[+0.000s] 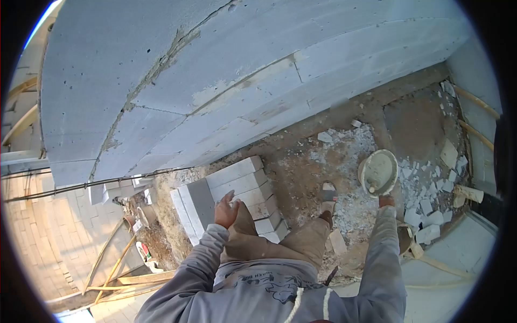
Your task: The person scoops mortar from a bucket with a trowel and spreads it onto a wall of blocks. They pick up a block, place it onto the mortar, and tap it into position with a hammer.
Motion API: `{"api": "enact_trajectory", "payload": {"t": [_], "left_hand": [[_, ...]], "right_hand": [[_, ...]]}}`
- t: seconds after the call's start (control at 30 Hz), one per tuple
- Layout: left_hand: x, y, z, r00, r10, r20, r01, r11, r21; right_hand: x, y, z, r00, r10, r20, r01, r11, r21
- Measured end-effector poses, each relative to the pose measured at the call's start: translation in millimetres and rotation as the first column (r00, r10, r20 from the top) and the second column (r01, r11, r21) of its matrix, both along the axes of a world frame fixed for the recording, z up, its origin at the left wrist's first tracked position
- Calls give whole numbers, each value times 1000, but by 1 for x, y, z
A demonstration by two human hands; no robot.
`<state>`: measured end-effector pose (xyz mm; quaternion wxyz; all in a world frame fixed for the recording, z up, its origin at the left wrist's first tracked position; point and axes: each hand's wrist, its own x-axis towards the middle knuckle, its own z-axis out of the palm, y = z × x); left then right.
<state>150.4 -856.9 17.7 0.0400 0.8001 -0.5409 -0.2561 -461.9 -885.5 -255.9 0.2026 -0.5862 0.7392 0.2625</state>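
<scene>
My right hand (386,201) is closed on the near rim of a round bucket (362,171), which has grey mortar inside. A small rounded end shows inside the bucket near that rim; I cannot make out what it belongs to. My left hand (226,211) is raised by my left knee, fingers apart and holding nothing that I can see. Below and beyond it is a stack of pale concrete blocks (237,175), with another block (196,202) on edge at its left side.
A wall of large grey blocks (226,86) with rough mortar joints rises in front of me. White rubble (425,207) is scattered on the dirt floor at right. Wooden poles (116,264) stand at lower left, beside a drop to paving. A dark cable (81,185) runs along the left.
</scene>
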Motion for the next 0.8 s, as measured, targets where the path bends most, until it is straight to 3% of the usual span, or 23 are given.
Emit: {"api": "enact_trajectory", "payload": {"t": [0.03, 0.07, 0.1, 0.13, 0.17, 0.3, 0.4, 0.47, 0.6, 0.7, 0.8], "left_hand": [[-16, -20, 5, 995, 29, -92, -29, 1000, 10], [-32, -38, 10, 981, 62, -186, -61, 998, 14], [-50, -54, 19, 972, 120, -204, -109, 992, 66], [-63, -65, 24, 960, 182, -215, -162, 981, 106], [-71, -66, 21, 946, 198, -257, -177, 979, 103], [-101, -40, 3, 976, 165, -146, -120, 954, 275], [-119, -5, -11, 969, 209, -129, -149, 919, 366], [-147, -1, 4, 995, 96, -7, -82, 880, 467], [-154, 39, -32, 992, 85, -93, -38, 906, 421], [-167, 29, -28, 980, 159, -120, -95, 901, 422], [-171, 27, -26, 983, 142, -118, -84, 912, 401]], "right_hand": [[-4, -5, -17, 1000, -18, -2, 18, 1000, 18], [-5, -8, -29, 943, -323, 81, 329, 940, -88], [-7, -15, -40, 985, -173, 25, 174, 984, -42], [-15, -19, -67, 981, -163, 109, 159, 986, 44], [-30, -11, -122, 990, 142, 19, -143, 982, 125], [-17, -11, -279, 955, 134, 263, -156, 986, 63], [15, -21, -308, 907, 98, 410, -141, 987, 75], [40, -25, -292, 875, 71, 478, -126, 988, 85], [56, -32, -275, 804, 16, 594, -97, 990, 105], [35, -29, -282, 744, -35, 667, -77, 987, 139], [-55, -21, -319, 702, -96, 706, -53, 981, 186]]}}
